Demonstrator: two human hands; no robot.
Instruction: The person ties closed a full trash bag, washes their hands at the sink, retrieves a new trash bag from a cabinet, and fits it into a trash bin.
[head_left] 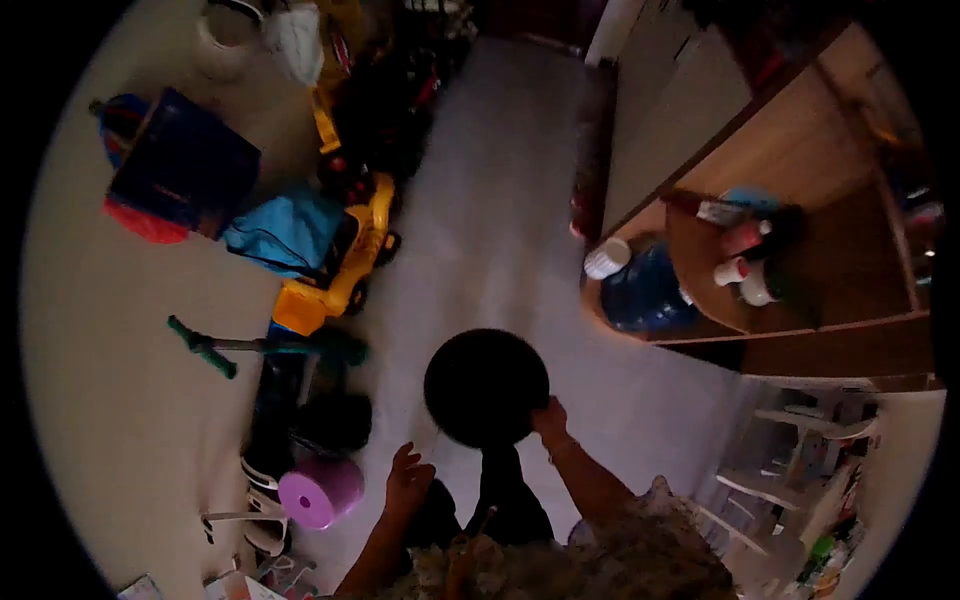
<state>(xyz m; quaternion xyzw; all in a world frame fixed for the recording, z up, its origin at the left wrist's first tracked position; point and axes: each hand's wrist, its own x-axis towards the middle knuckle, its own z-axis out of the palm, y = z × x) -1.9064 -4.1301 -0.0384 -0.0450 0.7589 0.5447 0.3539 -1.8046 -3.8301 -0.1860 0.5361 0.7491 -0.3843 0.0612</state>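
Note:
A round black object [486,388], too dark to tell whether it is a pan, a basin or a lid, is held out in front of my body. My right hand [550,426] grips it at its lower right edge. To the lower left, my left hand [409,478] is raised and holds nothing, its fingers apart. A gap separates it from the black object. My legs show dark below.
Along the left wall are a yellow toy excavator [352,262], a blue bag [285,230], a green-handled scooter [240,345] and a pink cylinder [320,493]. On the right stand a wooden shelf [790,150] with a blue water jug [645,290] and a white chair [765,490].

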